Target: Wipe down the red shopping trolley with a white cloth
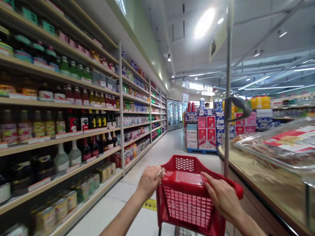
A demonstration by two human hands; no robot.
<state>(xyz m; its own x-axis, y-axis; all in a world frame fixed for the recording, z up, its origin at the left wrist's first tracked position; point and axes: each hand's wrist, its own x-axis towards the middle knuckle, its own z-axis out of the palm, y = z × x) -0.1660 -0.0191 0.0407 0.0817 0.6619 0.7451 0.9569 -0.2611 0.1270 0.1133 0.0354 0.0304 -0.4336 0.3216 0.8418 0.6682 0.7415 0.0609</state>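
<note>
A red plastic shopping cart (189,203) with lattice walls stands directly before me, and no goods show in the visible part of its basket. My left hand (150,178) is closed around the left end of its handle; something pale and crumpled shows at the fingers, too small to name. At the handle's right end, my right hand (222,196) rests with its fingers over the bar and the index finger stretched along it. Its palm side is hidden.
Shelves (61,134) of bottles and cans line the left side. Stacked cartons (206,127) on a blue pallet (203,151) stand ahead. At the right, a display counter (261,193) holds plastic-wrapped food, with a metal pole (226,141) beside it. A yellow floor sticker (150,204) lies by the cart.
</note>
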